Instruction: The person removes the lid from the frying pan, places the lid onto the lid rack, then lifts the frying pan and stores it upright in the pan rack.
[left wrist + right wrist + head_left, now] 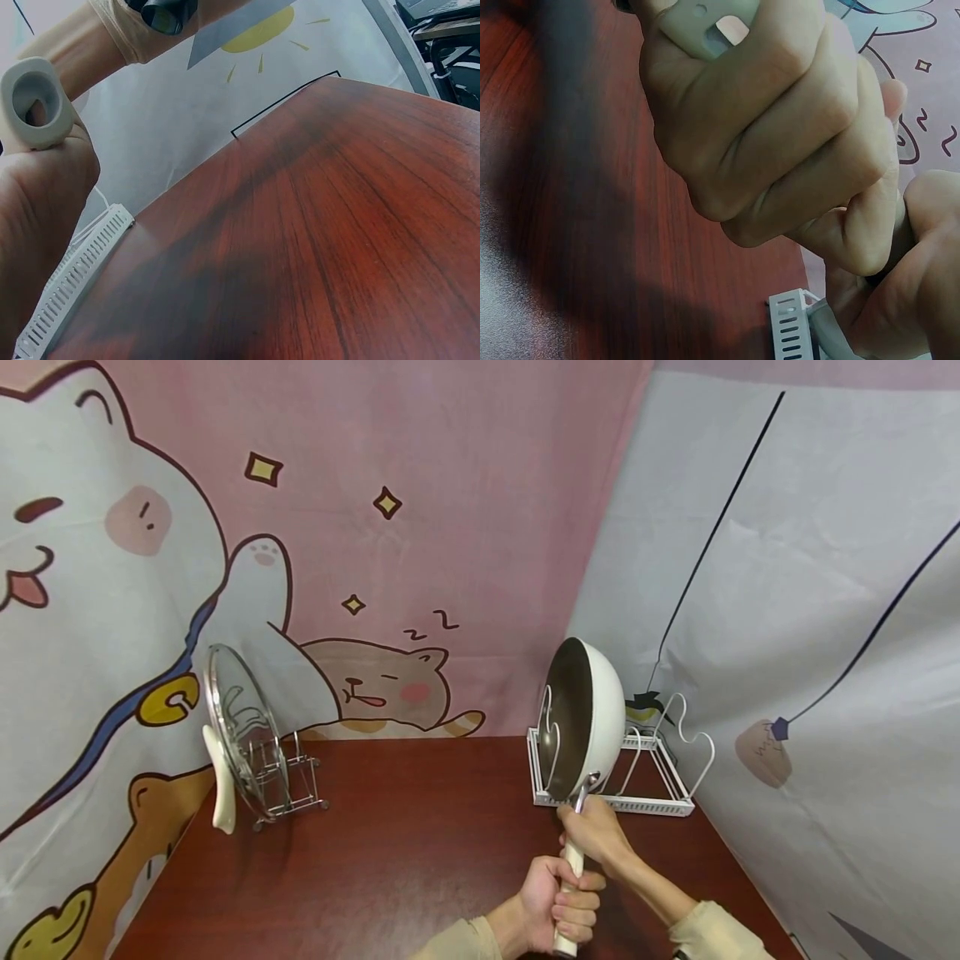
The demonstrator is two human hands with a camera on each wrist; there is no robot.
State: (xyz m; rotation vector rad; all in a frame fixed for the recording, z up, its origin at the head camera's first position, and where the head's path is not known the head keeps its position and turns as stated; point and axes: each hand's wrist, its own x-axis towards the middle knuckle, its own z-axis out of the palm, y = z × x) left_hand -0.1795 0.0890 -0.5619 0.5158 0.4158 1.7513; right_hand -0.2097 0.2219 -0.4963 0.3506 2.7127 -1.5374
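A white pan [606, 718] with a dark inside stands on its edge in a white rack [652, 808], among its curved wire dividers. Its cream handle [573, 857] points down towards me. My right hand [597, 831] grips the handle close to the pan, by the metal joint. Lower down, my left hand [558, 902] wraps its fingers round the handle near its end. In the right wrist view the left hand's curled fingers [780, 127] cover most of the grip, and the handle's holed end [712, 26] sticks out. That same handle end [34, 101] shows in the left wrist view.
On the left, a glass lid [243, 735] with a cream handle [222, 781] stands upright in a metal wire stand [303, 785]. A dark red wooden table [405, 852] lies under everything. Printed cloth [480, 527] hangs behind and along the right side.
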